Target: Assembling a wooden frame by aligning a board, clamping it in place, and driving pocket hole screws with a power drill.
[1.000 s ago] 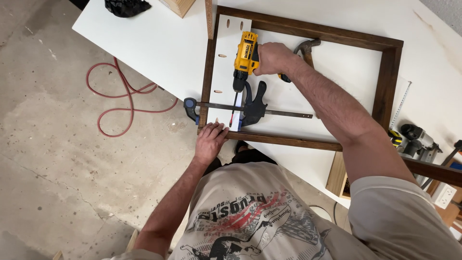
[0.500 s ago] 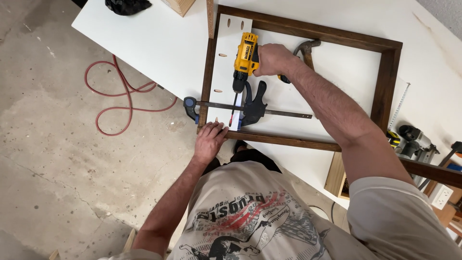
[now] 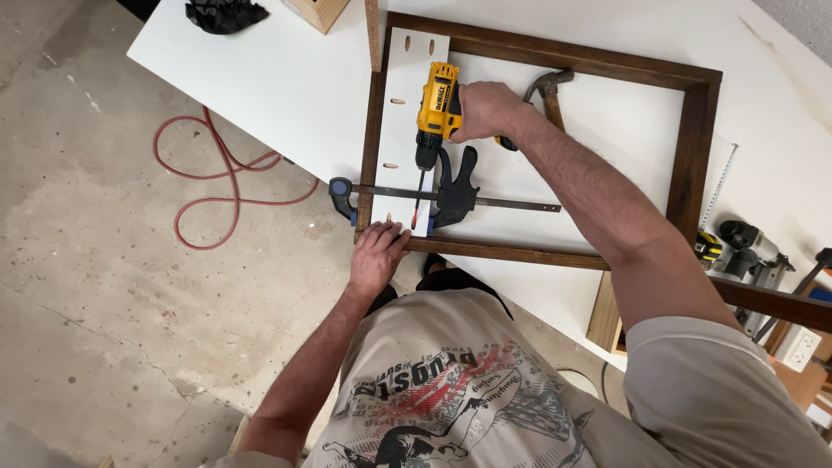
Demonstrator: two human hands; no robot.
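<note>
A woodworking workshop: a bare, cracked concrete floor with a red hose coiled by the white bench's left edge, a bar clamp, hammer and power tools at its right edge.

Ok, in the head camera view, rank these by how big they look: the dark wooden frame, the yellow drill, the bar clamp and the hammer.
1. dark wooden frame
2. bar clamp
3. yellow drill
4. hammer, partly hidden behind the right hand, so its rank is unsure.

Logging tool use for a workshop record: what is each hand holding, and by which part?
The right hand grips the yellow-and-black cordless drill by its handle. The left hand holds nothing; it presses flat on the dark wooden frame's corner.
</note>
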